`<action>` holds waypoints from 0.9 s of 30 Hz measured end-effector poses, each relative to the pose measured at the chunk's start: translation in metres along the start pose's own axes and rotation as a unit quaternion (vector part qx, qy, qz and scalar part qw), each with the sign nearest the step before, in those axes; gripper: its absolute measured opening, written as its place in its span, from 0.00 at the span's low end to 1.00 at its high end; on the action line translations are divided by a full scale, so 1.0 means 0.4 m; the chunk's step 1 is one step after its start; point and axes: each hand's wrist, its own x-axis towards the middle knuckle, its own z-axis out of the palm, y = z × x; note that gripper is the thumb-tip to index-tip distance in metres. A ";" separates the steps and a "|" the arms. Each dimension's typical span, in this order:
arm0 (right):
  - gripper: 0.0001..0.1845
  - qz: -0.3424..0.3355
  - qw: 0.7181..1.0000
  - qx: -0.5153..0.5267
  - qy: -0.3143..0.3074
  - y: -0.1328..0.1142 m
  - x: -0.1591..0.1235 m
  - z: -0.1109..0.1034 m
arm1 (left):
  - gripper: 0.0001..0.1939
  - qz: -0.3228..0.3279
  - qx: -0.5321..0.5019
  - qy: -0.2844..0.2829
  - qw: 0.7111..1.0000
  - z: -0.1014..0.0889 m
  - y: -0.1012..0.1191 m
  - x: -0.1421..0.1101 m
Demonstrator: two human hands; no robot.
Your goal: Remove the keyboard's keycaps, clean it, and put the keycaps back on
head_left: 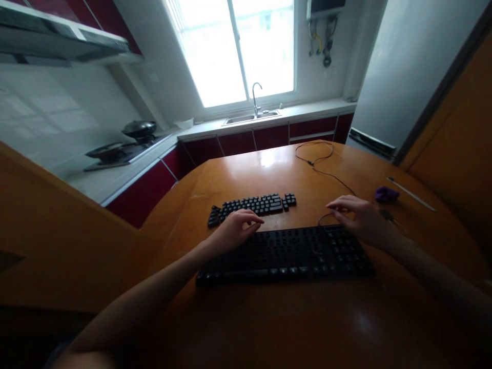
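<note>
A black keyboard [284, 256] lies on the wooden table in front of me. Much of its main block shows bare switch sockets, while keycaps remain along the near row and at the right end. Beyond it, loose black keycaps [253, 204] are laid out in rows. My left hand [236, 229] is over the keyboard's far left part, thumb and fingertips closed in a pinch; anything between them is too small to make out. Above the keyboard's far right corner, my right hand [359, 218] also has its fingertips together, and I cannot make out what they hold.
A thin black cable [332, 176] runs from the keyboard to the table's far edge. At right on the table [246, 174] lie a purple cloth [386, 194], a thin light-coloured rod [413, 195] and a small dark item [387, 215]. Behind are a sink [240, 119] and a stove [126, 154].
</note>
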 end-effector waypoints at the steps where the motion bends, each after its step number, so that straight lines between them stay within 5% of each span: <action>1: 0.07 0.005 1.000 -0.007 -0.013 -0.009 0.027 0.018 | 0.09 0.004 0.003 0.008 1.000 0.001 -0.002 0.021; 5: 0.08 0.010 0.997 -0.052 -0.064 -0.022 0.123 0.093 | 0.10 0.021 0.019 0.026 0.999 0.019 0.001 0.075; 15: 0.04 0.149 0.969 -0.140 -0.135 0.006 0.234 0.202 | 0.09 0.034 -0.025 0.044 0.998 0.147 -0.029 0.032; 27: 0.05 0.210 0.961 -0.136 -0.114 0.009 0.242 0.255 | 0.09 0.033 -0.050 0.047 0.997 0.153 -0.041 0.038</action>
